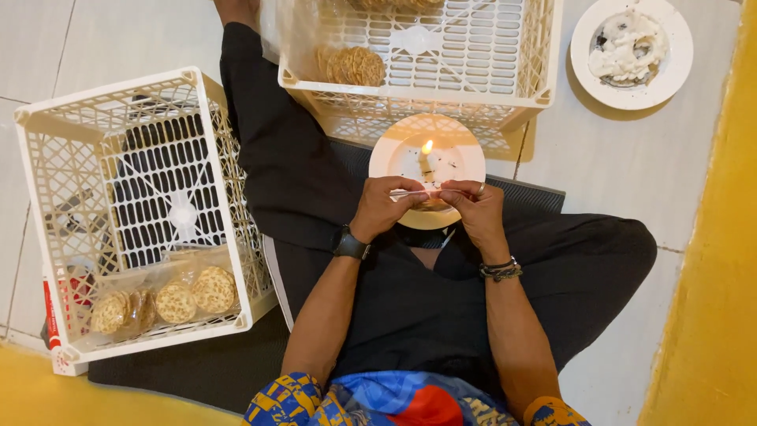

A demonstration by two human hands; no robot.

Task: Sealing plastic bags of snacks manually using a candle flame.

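Both hands meet at the centre of the view, right over the near rim of a pale plate (398, 150) where a small candle (426, 160) burns. The left hand (382, 209) pinches one end of a clear plastic packet (426, 193), fingers curled tight on it; the right hand (477, 207) grips the other end the same way, the packet stretched flat between them close to the flame. What is inside the packet I cannot tell (it is mostly hidden by the fingers). At nine o'clock from the hands sits a white lattice crate (47, 229), bags of round crackers (162, 300) lying at its near edge. At twelve o'clock, a second crate (544, 47) holds a cracker stack (351, 65). Up at two o'clock, well apart, a white dish (678, 59) of pale filling rests on the tiles.
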